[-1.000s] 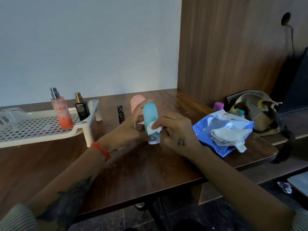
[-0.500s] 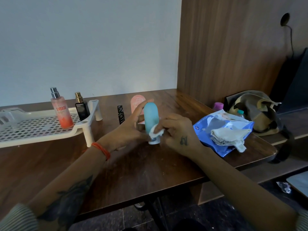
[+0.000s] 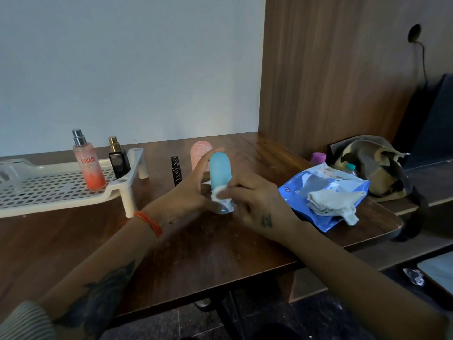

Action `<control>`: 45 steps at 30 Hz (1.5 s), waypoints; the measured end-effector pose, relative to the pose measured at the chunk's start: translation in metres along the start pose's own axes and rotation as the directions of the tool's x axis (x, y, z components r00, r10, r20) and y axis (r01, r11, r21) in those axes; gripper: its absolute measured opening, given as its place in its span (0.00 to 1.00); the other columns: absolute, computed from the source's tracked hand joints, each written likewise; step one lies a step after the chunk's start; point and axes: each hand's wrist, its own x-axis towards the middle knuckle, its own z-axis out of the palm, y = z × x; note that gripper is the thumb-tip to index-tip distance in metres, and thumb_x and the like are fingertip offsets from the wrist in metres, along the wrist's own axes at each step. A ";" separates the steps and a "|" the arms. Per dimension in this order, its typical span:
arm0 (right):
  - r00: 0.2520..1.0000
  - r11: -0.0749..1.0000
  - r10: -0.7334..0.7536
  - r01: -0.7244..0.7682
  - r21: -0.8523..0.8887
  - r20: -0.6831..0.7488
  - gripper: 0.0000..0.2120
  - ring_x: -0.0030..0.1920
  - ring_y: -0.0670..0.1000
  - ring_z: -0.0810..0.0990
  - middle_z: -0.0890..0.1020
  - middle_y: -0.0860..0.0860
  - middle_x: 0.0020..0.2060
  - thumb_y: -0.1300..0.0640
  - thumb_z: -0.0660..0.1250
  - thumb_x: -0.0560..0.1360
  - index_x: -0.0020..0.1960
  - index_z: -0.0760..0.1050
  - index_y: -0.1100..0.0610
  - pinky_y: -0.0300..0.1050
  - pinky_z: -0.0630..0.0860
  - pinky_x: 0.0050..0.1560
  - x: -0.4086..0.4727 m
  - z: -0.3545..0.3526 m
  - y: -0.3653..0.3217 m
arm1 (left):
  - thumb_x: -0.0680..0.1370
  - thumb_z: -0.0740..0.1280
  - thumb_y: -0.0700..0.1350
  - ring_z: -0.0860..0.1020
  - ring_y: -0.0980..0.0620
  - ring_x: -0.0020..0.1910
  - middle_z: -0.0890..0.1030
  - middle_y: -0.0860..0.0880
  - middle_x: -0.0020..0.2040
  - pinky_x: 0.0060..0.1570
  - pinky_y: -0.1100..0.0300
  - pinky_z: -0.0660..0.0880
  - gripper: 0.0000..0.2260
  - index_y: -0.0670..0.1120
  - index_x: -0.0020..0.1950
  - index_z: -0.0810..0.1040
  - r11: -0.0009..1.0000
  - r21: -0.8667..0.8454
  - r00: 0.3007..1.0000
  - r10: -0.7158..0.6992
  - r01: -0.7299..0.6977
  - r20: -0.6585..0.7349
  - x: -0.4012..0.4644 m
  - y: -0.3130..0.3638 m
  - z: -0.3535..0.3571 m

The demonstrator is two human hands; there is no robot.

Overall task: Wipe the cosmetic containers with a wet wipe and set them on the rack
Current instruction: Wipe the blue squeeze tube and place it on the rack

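Observation:
A blue tube container [image 3: 220, 171] stands cap-down on the wooden table [image 3: 196, 253]. My left hand [image 3: 193, 192] holds it from the left, thumb at the base and fingers reaching behind its top. My right hand [image 3: 255, 204] pinches a white wet wipe [image 3: 218, 194] against the tube's lower part. On the white perforated rack [image 3: 49, 190] at the left stand a pink spray bottle [image 3: 87, 163] and a black perfume bottle [image 3: 118, 159]. A pink container [image 3: 199, 153] and a thin black tube [image 3: 176, 173] stand behind my hands.
A blue wipe pack [image 3: 316, 192] with used crumpled wipes [image 3: 335, 204] on it lies at the right. A purple cap [image 3: 318, 158] and an olive bag [image 3: 375, 165] sit beyond it by the wood wall panel. The table's right corner is near the pack.
My right hand has slid the wipe down the blue tube, from its middle toward the cap end. The left hand keeps the same hold.

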 end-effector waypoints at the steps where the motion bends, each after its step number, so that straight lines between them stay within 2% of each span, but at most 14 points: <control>1: 1.000 1.000 -0.014 0.014 0.000 0.021 0.11 0.41 0.53 0.80 0.81 0.54 0.41 0.69 0.67 0.66 0.46 0.82 0.60 0.49 0.78 0.39 -0.002 -0.002 0.001 | 0.63 0.72 0.23 0.81 0.55 0.47 0.76 0.44 0.56 0.41 0.62 0.78 0.50 0.62 0.70 0.55 1.000 0.017 1.000 0.005 -0.005 -0.004 0.000 0.000 0.000; 3: 0.999 0.999 -0.038 0.038 -0.008 0.023 0.11 0.39 0.52 0.80 0.82 0.52 0.39 0.67 0.66 0.66 0.44 0.83 0.59 0.46 0.78 0.38 0.000 -0.006 0.003 | 0.63 0.73 0.23 0.81 0.55 0.47 0.77 0.45 0.55 0.41 0.62 0.78 0.49 0.62 0.70 0.55 0.999 0.031 1.000 0.009 -0.009 -0.003 0.000 0.000 0.000; 6: 0.993 1.000 0.007 -0.010 -0.027 -0.119 0.13 0.41 0.54 0.81 0.82 0.55 0.41 0.62 0.60 0.71 0.46 0.83 0.60 0.43 0.78 0.41 0.015 -0.008 0.005 | 0.62 0.75 0.26 0.81 0.48 0.53 0.75 0.43 0.61 0.47 0.54 0.80 0.51 0.60 0.73 0.54 1.000 -0.010 1.000 -0.026 0.026 0.004 0.000 -0.002 -0.001; 9: 0.973 0.994 -0.003 -0.022 -0.106 -0.232 0.11 0.42 0.59 0.82 0.83 0.60 0.43 0.66 0.66 0.68 0.47 0.82 0.63 0.48 0.80 0.43 0.034 -0.001 0.004 | 0.59 0.76 0.32 0.78 0.45 0.58 0.73 0.44 0.65 0.54 0.48 0.78 0.54 0.56 0.76 0.48 0.997 -0.032 0.997 -0.075 0.075 -0.012 -0.001 -0.005 -0.003; 14: 0.989 0.986 -0.113 0.099 -0.137 -0.093 0.20 0.44 0.60 0.81 0.81 0.59 0.45 0.71 0.77 0.59 0.50 0.81 0.62 0.53 0.80 0.45 0.023 0.009 0.010 | 0.60 0.74 0.29 0.77 0.46 0.59 0.73 0.43 0.64 0.50 0.53 0.79 0.50 0.55 0.74 0.54 0.999 -0.037 1.000 -0.008 0.009 0.001 -0.001 -0.002 -0.003; 18: 0.978 0.977 -0.164 0.179 -0.117 0.129 0.17 0.46 0.57 0.80 0.80 0.57 0.48 0.69 0.73 0.66 0.54 0.80 0.61 0.52 0.80 0.39 0.002 0.007 0.006 | 0.63 0.74 0.25 0.79 0.50 0.55 0.74 0.42 0.61 0.45 0.60 0.79 0.50 0.57 0.73 0.53 0.999 0.045 1.000 0.023 -0.024 0.017 0.000 -0.001 -0.001; 21: 0.972 0.981 -0.167 0.181 -0.074 0.163 0.14 0.43 0.54 0.81 0.82 0.54 0.45 0.71 0.72 0.63 0.47 0.82 0.60 0.49 0.79 0.36 -0.003 -0.006 0.009 | 0.63 0.74 0.26 0.80 0.52 0.52 0.73 0.44 0.61 0.43 0.63 0.78 0.48 0.62 0.69 0.56 0.999 0.039 1.000 0.018 -0.018 0.007 0.000 0.000 0.000; 24: 0.989 0.990 -0.137 0.139 -0.037 0.055 0.13 0.42 0.51 0.80 0.83 0.52 0.42 0.72 0.70 0.63 0.43 0.83 0.58 0.48 0.79 0.37 0.001 -0.016 0.019 | 0.63 0.75 0.27 0.80 0.51 0.53 0.74 0.46 0.60 0.45 0.61 0.78 0.49 0.64 0.69 0.56 0.999 0.035 1.000 0.009 -0.009 0.010 -0.001 0.001 0.000; 27: 0.990 0.988 -0.132 0.127 -0.083 -0.058 0.13 0.42 0.55 0.81 0.83 0.56 0.42 0.73 0.70 0.63 0.44 0.83 0.60 0.47 0.80 0.40 0.010 -0.010 0.013 | 0.64 0.73 0.26 0.78 0.46 0.56 0.73 0.44 0.62 0.48 0.57 0.79 0.48 0.64 0.69 0.56 1.000 -0.020 1.000 -0.005 0.005 0.030 0.000 0.001 -0.002; 30: 0.979 0.976 -0.173 0.156 -0.150 -0.108 0.09 0.44 0.56 0.82 0.83 0.58 0.44 0.67 0.72 0.65 0.45 0.83 0.61 0.47 0.79 0.45 0.020 -0.001 0.012 | 0.62 0.74 0.27 0.75 0.45 0.62 0.71 0.44 0.66 0.54 0.54 0.78 0.49 0.58 0.73 0.54 0.999 -0.041 0.998 0.001 0.001 0.056 -0.001 0.000 -0.001; 34: 0.967 0.998 -0.009 -0.006 -0.058 -0.255 0.08 0.46 0.53 0.81 0.84 0.57 0.45 0.61 0.65 0.72 0.47 0.82 0.61 0.39 0.75 0.52 0.037 0.002 0.019 | 0.63 0.72 0.24 0.79 0.49 0.56 0.74 0.47 0.63 0.47 0.57 0.79 0.48 0.54 0.74 0.54 0.998 -0.051 1.000 -0.030 0.030 0.008 0.000 -0.002 -0.001; 38: 0.917 0.972 0.235 -0.231 0.053 -0.323 0.09 0.42 0.51 0.81 0.84 0.55 0.42 0.69 0.65 0.70 0.45 0.82 0.61 0.29 0.71 0.50 0.039 0.004 0.016 | 0.64 0.74 0.27 0.79 0.47 0.56 0.73 0.46 0.64 0.49 0.55 0.79 0.50 0.62 0.72 0.54 0.998 -0.044 0.999 -0.045 0.046 0.011 0.000 -0.003 -0.002; 41: 0.823 0.826 0.551 -0.514 0.231 -0.136 0.07 0.46 0.49 0.82 0.83 0.53 0.47 0.66 0.66 0.74 0.49 0.79 0.59 0.37 0.77 0.49 0.028 0.005 0.016 | 0.64 0.74 0.27 0.80 0.51 0.55 0.73 0.46 0.63 0.46 0.59 0.79 0.47 0.68 0.66 0.59 1.000 0.001 1.000 0.008 -0.008 0.011 -0.001 -0.001 0.000; 45: 0.805 0.793 0.592 -0.576 0.199 -0.031 0.03 0.42 0.43 0.80 0.82 0.48 0.44 0.62 0.70 0.72 0.46 0.79 0.56 0.33 0.77 0.47 0.011 0.004 0.007 | 0.63 0.75 0.29 0.79 0.46 0.57 0.71 0.44 0.66 0.48 0.57 0.79 0.47 0.69 0.66 0.59 1.000 -0.012 0.999 0.023 -0.022 0.026 -0.001 0.000 0.000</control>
